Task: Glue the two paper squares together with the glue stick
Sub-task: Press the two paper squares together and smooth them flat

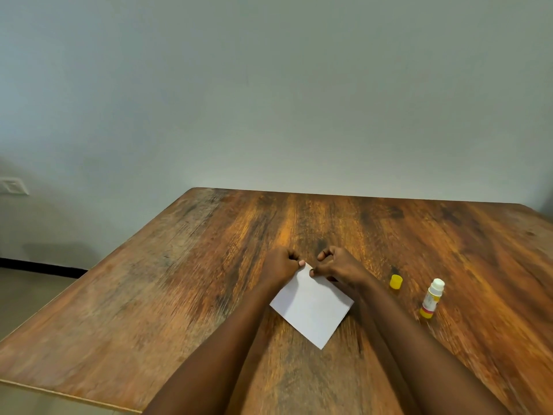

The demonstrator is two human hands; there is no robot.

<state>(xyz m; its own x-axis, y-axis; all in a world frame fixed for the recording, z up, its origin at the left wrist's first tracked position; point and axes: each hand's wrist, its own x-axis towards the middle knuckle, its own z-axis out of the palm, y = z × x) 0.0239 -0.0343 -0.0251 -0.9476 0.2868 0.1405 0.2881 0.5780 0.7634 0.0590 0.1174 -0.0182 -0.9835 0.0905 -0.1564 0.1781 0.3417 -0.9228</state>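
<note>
A white paper square [312, 307] lies turned like a diamond on the wooden table [179, 280]; I cannot tell whether a second sheet lies beneath it. My left hand [281, 263] and my right hand [338, 265] both pinch its far corner, fingers curled. The glue stick [431, 298], white with yellow ends, lies uncapped to the right of the paper. Its yellow cap [396, 281] stands apart, between the stick and my right hand.
The table's left edge runs diagonally from far middle to near left, with floor beyond it. A plain wall stands behind the far edge. Bare wood stretches left of and beyond the paper.
</note>
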